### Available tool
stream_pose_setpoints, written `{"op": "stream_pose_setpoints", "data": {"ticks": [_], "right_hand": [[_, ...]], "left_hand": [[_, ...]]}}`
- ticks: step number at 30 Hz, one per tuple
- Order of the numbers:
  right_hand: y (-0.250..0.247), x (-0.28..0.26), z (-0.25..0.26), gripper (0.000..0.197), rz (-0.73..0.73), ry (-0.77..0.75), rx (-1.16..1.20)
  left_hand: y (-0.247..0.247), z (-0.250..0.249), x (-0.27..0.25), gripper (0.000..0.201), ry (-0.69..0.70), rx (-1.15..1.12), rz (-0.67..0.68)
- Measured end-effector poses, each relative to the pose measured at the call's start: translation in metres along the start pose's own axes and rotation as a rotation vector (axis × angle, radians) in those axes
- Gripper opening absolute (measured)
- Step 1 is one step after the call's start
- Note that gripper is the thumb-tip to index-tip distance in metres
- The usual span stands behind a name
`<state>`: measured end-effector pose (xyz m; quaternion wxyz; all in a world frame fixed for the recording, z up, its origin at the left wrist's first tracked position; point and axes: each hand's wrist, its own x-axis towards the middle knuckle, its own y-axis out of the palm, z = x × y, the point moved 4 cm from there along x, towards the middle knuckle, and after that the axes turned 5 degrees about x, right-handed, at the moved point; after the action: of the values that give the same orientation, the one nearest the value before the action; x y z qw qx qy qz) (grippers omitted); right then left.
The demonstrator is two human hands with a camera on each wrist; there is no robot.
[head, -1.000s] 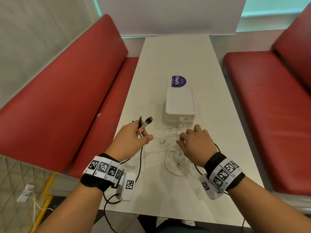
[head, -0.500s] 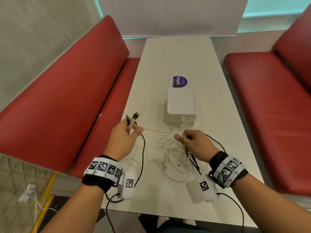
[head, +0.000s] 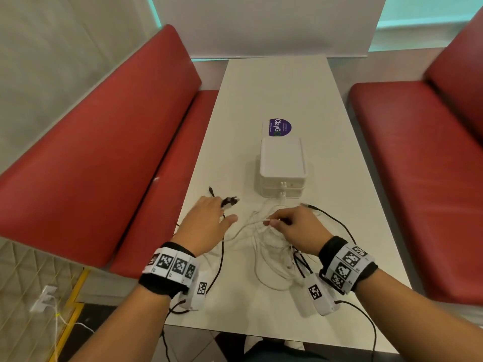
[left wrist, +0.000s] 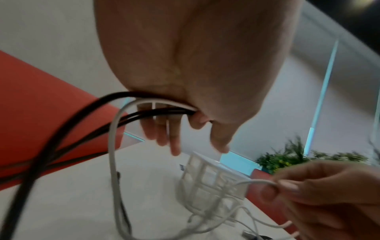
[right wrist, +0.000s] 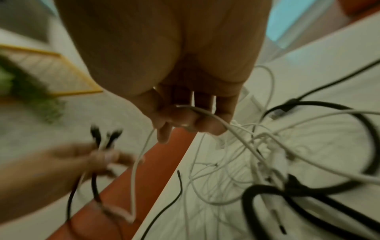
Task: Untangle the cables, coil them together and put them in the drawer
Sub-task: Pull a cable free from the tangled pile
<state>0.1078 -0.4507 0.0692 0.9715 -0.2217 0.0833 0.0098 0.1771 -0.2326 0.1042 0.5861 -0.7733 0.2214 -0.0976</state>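
Observation:
A tangle of white cables lies on the white table in front of the small white drawer unit, whose drawers look shut. My left hand holds black cables and one white cable, and their plug ends stick out past the fingers. To its right, my right hand pinches a white cable between thumb and fingers just above the tangle. That cable runs slack to the left hand. A black cable loops round behind the right hand.
Red bench seats flank the table on both sides. A purple sticker lies behind the drawer unit. Wrist camera leads hang over the near table edge.
The hands have come closer together. The white cable that was stretched taut between them now hangs slack. The right hand has turned and now pinches the cable at its fingertips.

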Motion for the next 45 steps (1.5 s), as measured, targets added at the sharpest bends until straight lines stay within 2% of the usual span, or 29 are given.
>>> {"op": "stream_pose_setpoints", "data": {"ticks": [2, 4, 6, 8, 10, 12, 14, 17, 21, 23, 25, 27, 30, 33, 35, 36, 39, 41, 45], "right_hand": [[0.007, -0.001, 0.010, 0.017, 0.046, -0.039, -0.122], [0.012, -0.002, 0.019, 0.016, 0.020, -0.084, -0.153], [0.011, 0.000, 0.017, 0.013, -0.073, -0.072, -0.088], [0.004, 0.003, 0.009, 0.025, -0.161, -0.033, 0.009], [0.003, 0.005, 0.002, 0.036, -0.082, -0.022, -0.102], [0.010, 0.004, -0.014, 0.043, 0.107, -0.007, -0.331], [0.015, 0.001, -0.030, 0.031, 0.228, 0.032, -0.370], [0.010, 0.004, -0.031, 0.020, 0.183, -0.018, -0.319], [-0.004, 0.013, -0.020, 0.024, 0.148, 0.016, -0.447], [-0.004, 0.013, -0.017, 0.035, 0.170, 0.052, -0.490], [-0.006, 0.012, -0.011, 0.051, 0.126, 0.062, -0.409], [-0.013, 0.009, -0.002, 0.057, 0.009, 0.036, -0.257], [-0.019, 0.003, 0.001, 0.039, -0.026, -0.003, -0.044], [-0.019, 0.001, -0.011, 0.014, 0.041, 0.028, -0.318], [-0.017, 0.001, -0.021, 0.009, 0.059, 0.090, -0.505], [-0.017, 0.002, -0.025, 0.012, 0.057, 0.125, -0.523], [-0.015, 0.005, -0.028, 0.024, 0.073, 0.215, -0.521], [-0.015, 0.006, -0.031, 0.027, 0.085, 0.233, -0.497], [-0.026, 0.002, -0.024, 0.029, -0.058, 0.183, -0.201]], "left_hand": [[0.009, -0.022, -0.003, 0.029, 0.085, -0.145, 0.091], [0.018, -0.037, -0.005, 0.013, 0.084, -0.290, 0.132], [0.019, -0.036, -0.003, 0.021, -0.006, -0.461, 0.069], [0.013, -0.033, 0.002, 0.028, -0.043, -0.520, 0.031], [0.001, -0.032, 0.002, 0.032, -0.024, -0.545, -0.019], [-0.014, -0.025, 0.003, 0.037, -0.024, -0.701, -0.109], [-0.028, -0.015, 0.005, 0.042, -0.018, -0.790, -0.144], [-0.037, -0.003, -0.001, 0.047, -0.018, -0.772, -0.167], [-0.027, 0.010, -0.013, 0.051, -0.042, -0.894, -0.227], [-0.028, 0.013, -0.017, 0.049, -0.032, -0.974, -0.225], [-0.031, 0.016, -0.018, 0.045, -0.039, -0.925, -0.230], [-0.032, 0.022, -0.015, 0.039, -0.086, -0.760, -0.203], [-0.025, 0.034, -0.012, 0.036, -0.193, -0.544, -0.127], [-0.027, 0.041, -0.013, 0.037, -0.232, -0.508, -0.172], [-0.029, 0.037, -0.014, 0.035, -0.222, -0.517, -0.191], [-0.029, 0.033, -0.014, 0.031, -0.211, -0.522, -0.188], [-0.028, 0.028, -0.009, 0.027, -0.161, -0.575, -0.175], [-0.031, 0.031, -0.006, 0.024, -0.167, -0.533, -0.182], [-0.027, 0.052, 0.002, 0.029, -0.194, -0.316, -0.155]]}}
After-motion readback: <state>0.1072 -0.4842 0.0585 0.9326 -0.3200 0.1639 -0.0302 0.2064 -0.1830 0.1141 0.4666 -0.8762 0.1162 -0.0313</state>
